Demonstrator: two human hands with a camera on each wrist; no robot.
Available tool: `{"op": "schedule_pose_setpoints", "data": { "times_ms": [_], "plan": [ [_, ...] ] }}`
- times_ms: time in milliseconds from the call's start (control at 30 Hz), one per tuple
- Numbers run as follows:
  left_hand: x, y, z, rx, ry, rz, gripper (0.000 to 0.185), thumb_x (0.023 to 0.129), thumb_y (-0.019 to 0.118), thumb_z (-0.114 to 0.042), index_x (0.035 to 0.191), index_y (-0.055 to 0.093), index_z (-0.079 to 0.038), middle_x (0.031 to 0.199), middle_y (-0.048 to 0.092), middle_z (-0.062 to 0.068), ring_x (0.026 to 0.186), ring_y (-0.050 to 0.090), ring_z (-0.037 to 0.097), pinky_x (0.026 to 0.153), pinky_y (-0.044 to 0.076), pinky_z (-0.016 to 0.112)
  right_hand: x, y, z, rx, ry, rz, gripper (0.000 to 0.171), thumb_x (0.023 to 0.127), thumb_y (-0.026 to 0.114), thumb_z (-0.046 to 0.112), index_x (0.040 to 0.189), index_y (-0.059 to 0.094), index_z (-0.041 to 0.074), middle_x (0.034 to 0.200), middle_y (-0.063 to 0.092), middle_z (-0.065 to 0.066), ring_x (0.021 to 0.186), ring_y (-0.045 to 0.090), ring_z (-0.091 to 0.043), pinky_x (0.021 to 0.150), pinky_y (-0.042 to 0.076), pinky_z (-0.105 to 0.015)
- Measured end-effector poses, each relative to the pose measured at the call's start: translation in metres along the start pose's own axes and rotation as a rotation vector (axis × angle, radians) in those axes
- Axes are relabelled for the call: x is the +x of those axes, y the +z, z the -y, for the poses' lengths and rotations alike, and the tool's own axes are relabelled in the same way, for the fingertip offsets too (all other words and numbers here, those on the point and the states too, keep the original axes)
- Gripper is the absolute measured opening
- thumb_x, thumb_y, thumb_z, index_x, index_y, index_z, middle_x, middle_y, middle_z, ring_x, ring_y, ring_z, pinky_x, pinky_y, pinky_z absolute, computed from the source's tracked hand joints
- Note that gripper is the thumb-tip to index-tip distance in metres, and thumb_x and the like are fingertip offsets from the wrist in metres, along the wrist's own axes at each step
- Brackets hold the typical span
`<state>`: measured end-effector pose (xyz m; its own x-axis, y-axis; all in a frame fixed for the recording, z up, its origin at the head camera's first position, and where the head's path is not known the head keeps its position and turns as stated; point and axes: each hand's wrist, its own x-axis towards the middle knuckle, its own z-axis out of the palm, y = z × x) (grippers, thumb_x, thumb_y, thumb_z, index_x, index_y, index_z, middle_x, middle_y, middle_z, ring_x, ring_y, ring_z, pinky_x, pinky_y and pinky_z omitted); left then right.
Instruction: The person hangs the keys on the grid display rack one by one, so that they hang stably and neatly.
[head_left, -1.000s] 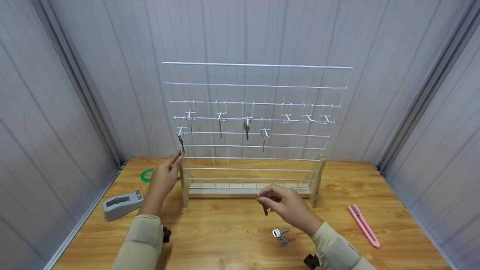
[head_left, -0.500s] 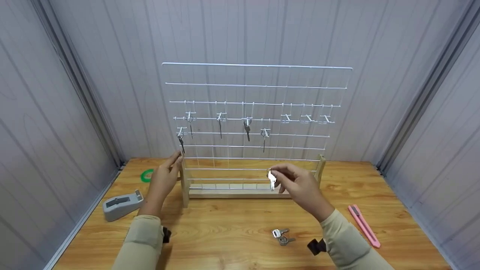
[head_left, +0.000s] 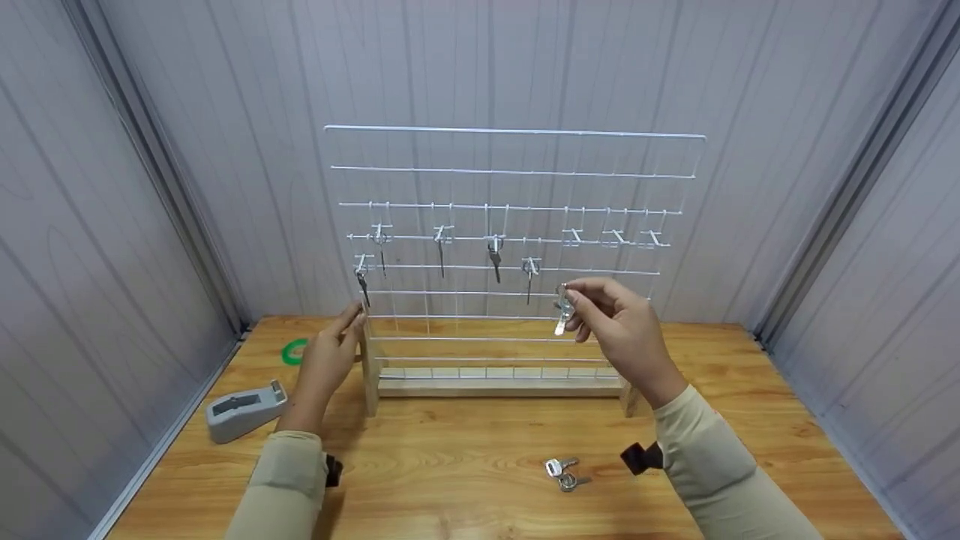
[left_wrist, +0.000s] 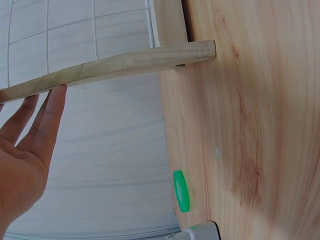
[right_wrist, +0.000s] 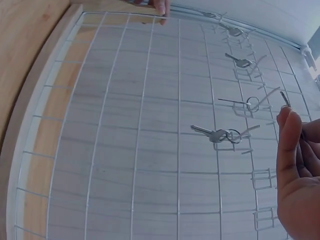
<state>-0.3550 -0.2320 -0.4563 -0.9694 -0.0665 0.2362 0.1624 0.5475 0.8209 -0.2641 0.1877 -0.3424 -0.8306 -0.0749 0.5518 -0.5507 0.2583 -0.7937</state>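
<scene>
A small silver metal key [head_left: 562, 306] hangs pinched in the curled fingertips of the right hand [head_left: 619, 330], held up just in front of the white wire grid rack [head_left: 517, 172], below its row of hooks and right of the four keys already hanging [head_left: 493, 259]. The left hand [head_left: 327, 358] lies open, straight fingers resting against the rack's left wooden upright [left_wrist: 107, 68]. On the wooden table [head_left: 450, 465] near the right forearm lie loose silver keys [head_left: 564, 472]; a grey tape dispenser [head_left: 244, 409] and green tape roll [left_wrist: 181, 190] sit left.

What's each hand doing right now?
Left hand: open, straight fingers against the rack's wooden post.
Right hand: pinching a key.
</scene>
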Motion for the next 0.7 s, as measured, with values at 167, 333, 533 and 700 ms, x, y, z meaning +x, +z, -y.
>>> {"op": "schedule_pose_setpoints", "data": {
  "times_ms": [167,333,533,700],
  "plan": [
    [0.000,0.000,0.001,0.007,0.001,-0.001,0.055,0.113,0.048,-0.050,0.162,0.049,-0.025,0.160,0.055,0.019,0.137,0.063,0.046,0.092,0.070,0.046,0.011,-0.005,0.004,0.029,0.018,-0.044,0.018,0.105,0.070,0.010,0.119,0.072,0.000,0.091,0.080,-0.005,0.069,0.072,-0.015,0.058,0.065,-0.026],
    [0.001,0.000,0.001,-0.005,0.007,-0.006,0.055,0.113,0.049,-0.049,0.161,0.050,-0.023,0.159,0.055,0.020,0.136,0.064,0.046,0.091,0.070,0.045,0.019,-0.008,0.005,0.051,0.022,-0.081,0.022,0.107,0.067,0.010,0.125,0.066,-0.003,0.094,0.081,0.001,0.069,0.071,-0.013,0.059,0.065,-0.026],
    [0.002,0.000,0.002,0.009,0.011,-0.009,0.055,0.113,0.048,-0.051,0.161,0.051,-0.024,0.159,0.055,0.020,0.136,0.064,0.047,0.094,0.068,0.050,0.029,-0.009,0.007,0.072,0.019,-0.146,0.021,0.108,0.065,0.011,0.125,0.065,0.000,0.101,0.081,-0.013,0.069,0.071,-0.012,0.058,0.065,-0.025],
    [0.001,0.000,0.002,0.029,0.012,-0.003,0.058,0.113,0.046,-0.054,0.162,0.049,-0.024,0.161,0.053,0.019,0.138,0.062,0.048,0.099,0.066,0.055,0.037,-0.009,0.005,0.065,0.045,-0.173,0.022,0.108,0.065,0.015,0.125,0.065,0.002,0.100,0.080,-0.012,0.069,0.071,-0.011,0.061,0.066,-0.025]
  ]
}}
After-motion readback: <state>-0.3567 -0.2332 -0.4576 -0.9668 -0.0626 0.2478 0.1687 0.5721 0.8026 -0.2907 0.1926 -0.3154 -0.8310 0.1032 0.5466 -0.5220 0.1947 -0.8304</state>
